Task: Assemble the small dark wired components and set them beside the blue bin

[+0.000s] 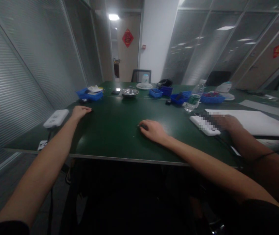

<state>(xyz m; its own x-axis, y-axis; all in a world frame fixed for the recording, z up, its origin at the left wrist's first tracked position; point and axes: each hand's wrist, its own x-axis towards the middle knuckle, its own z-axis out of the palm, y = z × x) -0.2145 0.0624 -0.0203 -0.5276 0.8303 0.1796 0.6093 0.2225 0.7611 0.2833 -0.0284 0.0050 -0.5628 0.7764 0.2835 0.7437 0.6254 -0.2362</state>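
Nearest, just beyond the front edge of the green table [112, 140], a small dark object [144, 126] with a thin tip is held in the right hand [154, 130], fingers curled around it; it is kept low over the tabletop or touching it, which cannot be told. To the right, a pixelated dark item is held by another person's hand [229, 123] over a white box [204, 125]. A second white box [56, 118] is set by the left edge, beside the left forearm. Slightly farther, the left hand [79, 112] is rested near the table's left side, its fingers stretched forward and close together; whether anything is pinched at the dark fingertips cannot be told. Beyond, a clear bottle [195, 99] is stood on the right, and a metal bowl [130, 93] is placed between a blue tray [89, 95] and smaller blue bins [156, 93].
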